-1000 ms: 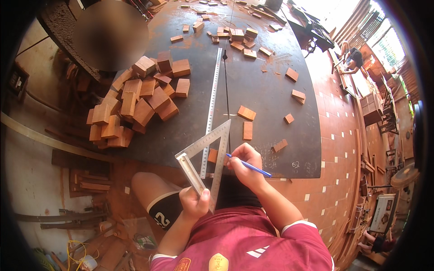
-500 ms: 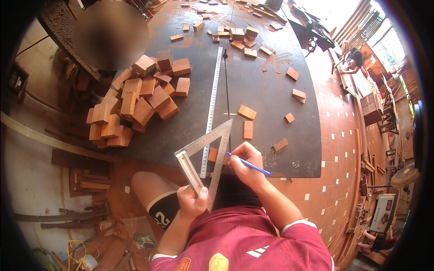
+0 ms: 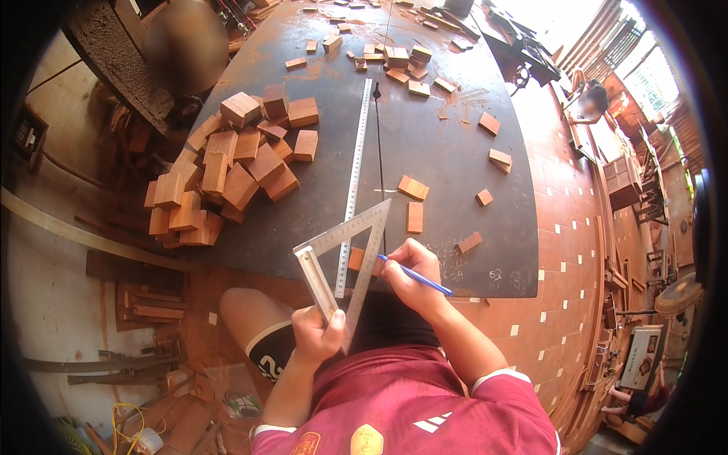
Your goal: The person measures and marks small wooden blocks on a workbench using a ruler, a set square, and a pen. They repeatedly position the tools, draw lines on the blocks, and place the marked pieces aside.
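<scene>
Gripped at its thick edge by my left hand [image 3: 318, 334] is a metal triangular square [image 3: 326, 245], its pointed corner reaching over the table. My right hand [image 3: 415, 277] pinches a blue pen [image 3: 425, 282], whose tip is close to the square's long graduated side. A small reddish-brown wood block [image 3: 356, 259] shows through the opening of the square, partly covered by its side. Whether the pen tip touches the wood I cannot tell. Beside the square a long steel ruler [image 3: 358, 163] runs away from me along the dark tabletop [image 3: 318, 205].
A heap of wooden blocks [image 3: 241, 186] is piled on the table's left. Two blocks [image 3: 414, 203] lie just beyond my right hand, with several more scattered right and far. A dark line [image 3: 380, 152] runs beside the ruler. Another person [image 3: 594, 100] works at the far right.
My left hand has shifted very slightly left and up with the square. The right hand and pen stay almost where they were.
</scene>
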Tool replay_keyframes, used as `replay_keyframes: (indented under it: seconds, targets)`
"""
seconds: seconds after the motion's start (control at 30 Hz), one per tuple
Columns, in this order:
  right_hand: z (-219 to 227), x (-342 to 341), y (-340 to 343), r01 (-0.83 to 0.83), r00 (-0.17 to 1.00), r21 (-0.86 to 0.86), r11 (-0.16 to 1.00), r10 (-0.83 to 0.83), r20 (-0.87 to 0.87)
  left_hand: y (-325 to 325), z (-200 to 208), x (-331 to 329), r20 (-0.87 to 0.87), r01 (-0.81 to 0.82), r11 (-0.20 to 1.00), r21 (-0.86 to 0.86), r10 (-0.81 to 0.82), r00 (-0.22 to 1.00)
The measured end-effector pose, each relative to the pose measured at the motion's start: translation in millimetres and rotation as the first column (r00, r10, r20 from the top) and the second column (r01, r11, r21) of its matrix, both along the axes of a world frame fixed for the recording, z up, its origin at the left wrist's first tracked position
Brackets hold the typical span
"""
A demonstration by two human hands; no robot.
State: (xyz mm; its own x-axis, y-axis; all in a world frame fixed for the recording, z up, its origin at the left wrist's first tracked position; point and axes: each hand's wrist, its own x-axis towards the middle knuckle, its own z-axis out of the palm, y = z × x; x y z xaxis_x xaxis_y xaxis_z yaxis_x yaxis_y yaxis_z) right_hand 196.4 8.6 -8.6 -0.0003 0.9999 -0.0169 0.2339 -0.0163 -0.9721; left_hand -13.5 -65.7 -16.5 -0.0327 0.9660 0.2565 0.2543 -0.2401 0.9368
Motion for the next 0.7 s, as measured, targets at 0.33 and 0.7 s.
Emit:
replay_keyframes:
  seconds: [0.33, 0.7]
  targets:
    - [7, -6, -1, 0.042, 0.997, 0.045, 0.998, -0.039, -0.059, -2, -2, -4, -0.035, 0.03, 0.999, -0.022, -0.031, 0.999]
    - [26, -5, -7, -0.076, 0.993, -0.033, 0.997, 0.079, 0.087, 0, 2, 1, -0.027, -0.003, 1.0, 0.008, 0.003, 1.0]
